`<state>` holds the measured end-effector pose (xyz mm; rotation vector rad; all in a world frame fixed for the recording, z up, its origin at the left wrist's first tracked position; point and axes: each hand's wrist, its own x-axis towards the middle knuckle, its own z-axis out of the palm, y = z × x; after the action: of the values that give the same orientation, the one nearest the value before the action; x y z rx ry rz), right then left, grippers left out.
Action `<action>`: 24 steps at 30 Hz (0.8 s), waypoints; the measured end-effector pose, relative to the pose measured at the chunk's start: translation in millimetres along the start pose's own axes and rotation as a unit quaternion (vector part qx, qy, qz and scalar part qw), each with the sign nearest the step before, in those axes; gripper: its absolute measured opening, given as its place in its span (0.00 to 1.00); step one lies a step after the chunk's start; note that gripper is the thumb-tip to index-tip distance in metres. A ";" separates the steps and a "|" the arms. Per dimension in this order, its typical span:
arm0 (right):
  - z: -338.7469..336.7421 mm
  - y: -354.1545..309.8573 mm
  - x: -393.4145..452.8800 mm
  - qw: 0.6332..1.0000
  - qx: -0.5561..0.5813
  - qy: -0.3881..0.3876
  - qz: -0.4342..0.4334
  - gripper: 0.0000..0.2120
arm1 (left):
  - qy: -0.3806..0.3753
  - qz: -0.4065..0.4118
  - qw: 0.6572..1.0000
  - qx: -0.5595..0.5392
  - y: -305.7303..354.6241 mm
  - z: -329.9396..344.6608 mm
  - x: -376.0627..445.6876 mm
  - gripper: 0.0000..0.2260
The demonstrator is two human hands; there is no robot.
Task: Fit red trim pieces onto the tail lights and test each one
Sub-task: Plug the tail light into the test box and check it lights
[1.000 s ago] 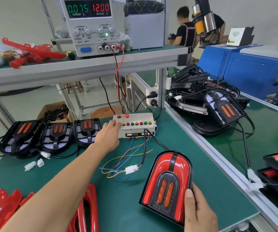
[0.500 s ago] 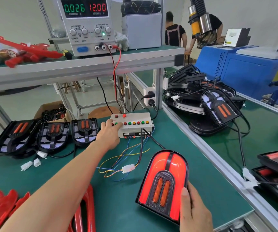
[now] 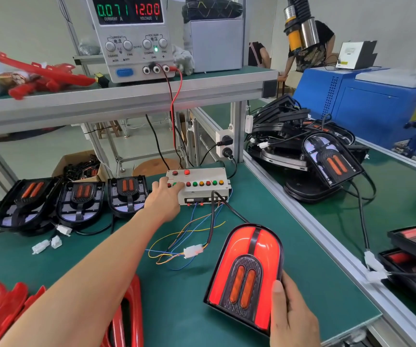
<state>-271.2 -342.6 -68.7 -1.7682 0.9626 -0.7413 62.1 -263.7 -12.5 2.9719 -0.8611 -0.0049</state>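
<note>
Tail light under test on the green bench.
Right hand (image 3: 293, 314) grips the lit tail light (image 3: 245, 276) at its lower edge; left hand (image 3: 163, 199) fingers press switch box (image 3: 202, 184) buttons. Probably light, rigid, glossy: hold by the rim.

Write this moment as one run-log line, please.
step: testing | left hand: pressing button on switch box | right hand: holding tail light | tail light: red trim fitted, glowing red

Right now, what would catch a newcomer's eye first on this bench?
The glowing red tail light near the front edge, steadied by the right hand. Behind it, the left hand presses the button box, and the power supply on the shelf reads 12.00.
</note>
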 end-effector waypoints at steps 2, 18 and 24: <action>0.1 0.3 0.0 1.000 -0.003 0.006 -0.004 0.28 | -0.005 0.004 1.000 0.012 -1.4 0.6 -1.0 0.33; 2.4 4.5 0.9 1.000 -0.001 0.003 -0.011 0.19 | 0.020 0.105 0.994 0.026 58.8 -0.2 6.5 0.32; 2.6 7.1 2.6 1.000 -0.002 0.011 -0.012 0.20 | -0.012 0.078 0.995 0.064 65.7 -0.9 18.2 0.33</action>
<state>-269.7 -345.3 -76.1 -1.7807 0.9605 -0.7756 42.4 -328.9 -8.4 3.0164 -1.1347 0.0224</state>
